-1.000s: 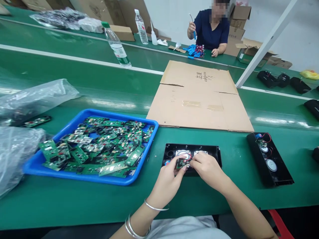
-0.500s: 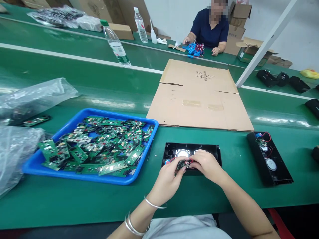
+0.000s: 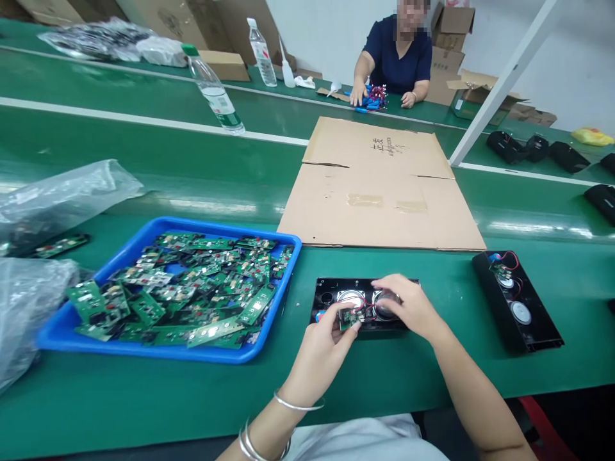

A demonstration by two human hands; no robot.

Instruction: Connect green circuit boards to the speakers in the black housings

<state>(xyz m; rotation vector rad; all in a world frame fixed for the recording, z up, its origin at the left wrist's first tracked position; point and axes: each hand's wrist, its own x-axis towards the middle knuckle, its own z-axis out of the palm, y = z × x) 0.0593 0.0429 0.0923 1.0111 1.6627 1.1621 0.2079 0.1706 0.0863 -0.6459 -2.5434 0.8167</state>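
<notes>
So the left hand (image 3: 324,342) has a small green circuit board (image 3: 346,320) pinched between thumb and fingers, just right of centre in the frame, over the near side of a black case (image 3: 379,326) on the desk (image 3: 336,261). Right hand's (image 3: 414,308) fingers are spread and a bit curved above the case's right-hand speaker; can't tell if they're touching it. Blue tray (image 3: 192,354) piled with boards (image 3: 206,275) sits centre-left, and another black case (image 3: 538,330) is lower right.

Two black housings (image 3: 384,328); two round speakers (image 3: 521,312) in each; one circuit board (image 3: 346,319) in the left hand (image 3: 321,346); one blue tray (image 3: 144,351) of boards (image 3: 216,328), too many to count; two water bottles (image 3: 219,100).
</notes>
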